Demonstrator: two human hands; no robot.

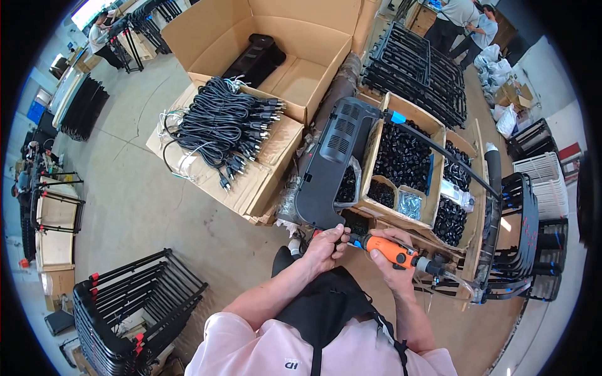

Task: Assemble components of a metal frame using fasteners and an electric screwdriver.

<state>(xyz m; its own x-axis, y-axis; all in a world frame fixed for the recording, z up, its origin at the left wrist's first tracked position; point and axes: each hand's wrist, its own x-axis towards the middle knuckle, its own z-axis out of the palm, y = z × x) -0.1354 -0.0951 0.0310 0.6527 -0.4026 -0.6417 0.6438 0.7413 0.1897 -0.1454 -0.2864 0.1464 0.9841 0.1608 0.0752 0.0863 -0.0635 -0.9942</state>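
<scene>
My right hand [394, 274] is wrapped round an orange powered screwdriver [390, 250] with a dark rear end and a hose trailing from it. The tool lies nearly level, its blue-collared tip pointing left. Right by that tip, my left hand [322, 250] is closed in a pinch; whatever it holds is hidden by the fingers. Just beyond both hands is the curved lower end of a long black plastic housing [326, 178] with vent slots, resting along the bench. A black tube [446, 154] with a blue end crosses over the parts bins.
Wooden bins [434, 213] of small black parts and a bag of screws [409, 203] sit right of the housing. Bundled black cables [216, 119] lie on cardboard at left, before an open carton [307, 75]. Black frames [138, 313] stand lower left. Other people work at the far edges.
</scene>
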